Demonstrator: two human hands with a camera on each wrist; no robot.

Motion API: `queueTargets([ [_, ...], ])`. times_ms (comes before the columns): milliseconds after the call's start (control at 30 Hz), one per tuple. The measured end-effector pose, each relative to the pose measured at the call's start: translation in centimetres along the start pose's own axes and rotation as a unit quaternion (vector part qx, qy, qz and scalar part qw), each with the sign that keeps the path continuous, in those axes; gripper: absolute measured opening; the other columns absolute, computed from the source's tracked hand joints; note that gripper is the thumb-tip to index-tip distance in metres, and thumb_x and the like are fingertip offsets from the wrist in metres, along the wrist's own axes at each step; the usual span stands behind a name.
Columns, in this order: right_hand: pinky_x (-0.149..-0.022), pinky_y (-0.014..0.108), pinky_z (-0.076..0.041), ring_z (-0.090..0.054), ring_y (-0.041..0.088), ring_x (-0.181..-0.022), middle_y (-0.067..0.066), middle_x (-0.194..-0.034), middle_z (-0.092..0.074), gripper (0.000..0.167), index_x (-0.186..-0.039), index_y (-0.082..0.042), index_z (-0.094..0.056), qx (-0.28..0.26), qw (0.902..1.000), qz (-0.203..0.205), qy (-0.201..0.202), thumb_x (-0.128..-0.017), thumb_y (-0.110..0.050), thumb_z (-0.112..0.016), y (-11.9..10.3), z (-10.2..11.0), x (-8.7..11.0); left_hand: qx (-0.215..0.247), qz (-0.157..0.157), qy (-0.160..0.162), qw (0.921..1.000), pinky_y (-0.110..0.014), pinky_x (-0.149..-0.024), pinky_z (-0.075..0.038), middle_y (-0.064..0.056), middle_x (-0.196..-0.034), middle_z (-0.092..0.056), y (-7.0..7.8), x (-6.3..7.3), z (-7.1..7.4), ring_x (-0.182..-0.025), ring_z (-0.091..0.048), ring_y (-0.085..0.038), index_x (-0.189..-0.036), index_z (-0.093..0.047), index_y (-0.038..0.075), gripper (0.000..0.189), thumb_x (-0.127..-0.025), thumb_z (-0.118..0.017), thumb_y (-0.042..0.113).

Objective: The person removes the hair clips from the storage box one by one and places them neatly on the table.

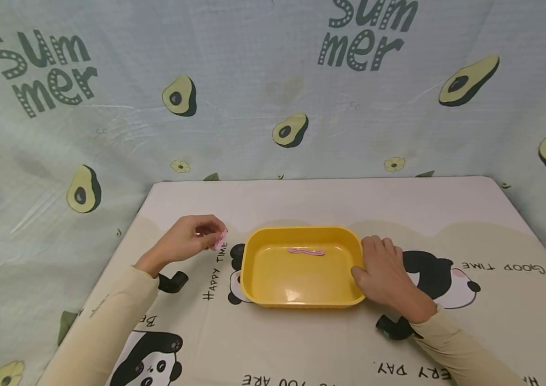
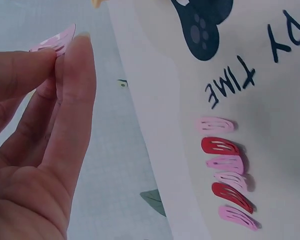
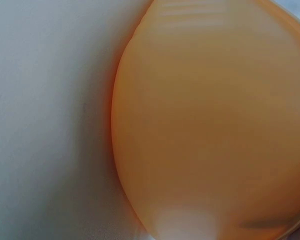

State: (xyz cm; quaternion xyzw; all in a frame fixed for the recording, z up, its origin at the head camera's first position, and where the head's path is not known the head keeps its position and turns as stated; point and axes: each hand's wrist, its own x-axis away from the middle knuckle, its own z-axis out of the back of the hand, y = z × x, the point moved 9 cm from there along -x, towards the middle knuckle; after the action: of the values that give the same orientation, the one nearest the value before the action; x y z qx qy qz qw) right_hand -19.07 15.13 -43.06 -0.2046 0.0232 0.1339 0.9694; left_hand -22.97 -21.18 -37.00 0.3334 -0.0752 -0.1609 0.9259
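Observation:
My left hand [image 1: 191, 238] pinches a pink snap hair clip [image 2: 57, 42] between thumb and fingertips, raised to the left of the yellow tray [image 1: 297, 279]. In the left wrist view, a column of pink and red hair clips [image 2: 225, 163] lies on the table below that hand. Pink clips [image 1: 306, 251] lie end to end on the tray floor, towards its far side. At the tray's right end, my right hand [image 1: 388, 273] grips the rim, thumb on the near part. The tray wall [image 3: 210, 115] fills much of the right wrist view, where no fingers show.
A cream tablecloth [image 1: 273, 343] with panda prints and lettering covers the table. Behind it hangs a pale curtain [image 1: 234, 139] printed with avocados, close to the table's far and side edges. Black bands or devices sit at both wrists.

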Motion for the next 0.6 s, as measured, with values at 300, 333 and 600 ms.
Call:
queueTargets([
  [300,-0.081,0.043,-0.026,-0.036,0.029,-0.092,0.01,-0.097,-0.047,0.035,-0.118,0.004,-0.051,0.001,1.0,0.001,0.002,-0.09,-0.017,-0.055,0.0,0.1,0.0,0.003,0.032,0.023,0.9992,-0.031,-0.077,-0.06,-0.014,-0.101,-0.074,-2.0,0.9,0.8,-0.086,-0.068,-0.017,-0.112,-0.07,0.002,0.017,-0.098,-0.063,0.008],
  [333,-0.081,0.043,-0.026,-0.036,0.029,-0.092,0.01,-0.097,-0.047,0.035,-0.118,0.004,-0.051,0.0,1.0,0.0,0.001,-0.09,-0.017,-0.055,0.0,0.0,0.0,0.002,0.034,0.024,0.9991,-0.033,-0.078,-0.061,-0.013,-0.101,-0.073,-2.2,0.9,0.8,-0.086,-0.068,-0.017,-0.113,-0.07,0.002,0.018,-0.098,-0.063,0.007],
  [600,-0.082,0.044,-0.026,-0.037,0.03,-0.093,0.01,-0.096,-0.047,0.035,-0.118,0.004,-0.051,0.001,1.0,-0.003,-0.002,-0.09,-0.017,-0.055,0.0,0.0,-0.1,-0.001,0.042,0.023,0.9988,-0.035,-0.074,-0.059,-0.011,-0.098,-0.073,-4.1,1.1,0.6,-0.081,-0.067,-0.015,-0.112,-0.07,0.001,0.018,-0.097,-0.062,0.006],
])
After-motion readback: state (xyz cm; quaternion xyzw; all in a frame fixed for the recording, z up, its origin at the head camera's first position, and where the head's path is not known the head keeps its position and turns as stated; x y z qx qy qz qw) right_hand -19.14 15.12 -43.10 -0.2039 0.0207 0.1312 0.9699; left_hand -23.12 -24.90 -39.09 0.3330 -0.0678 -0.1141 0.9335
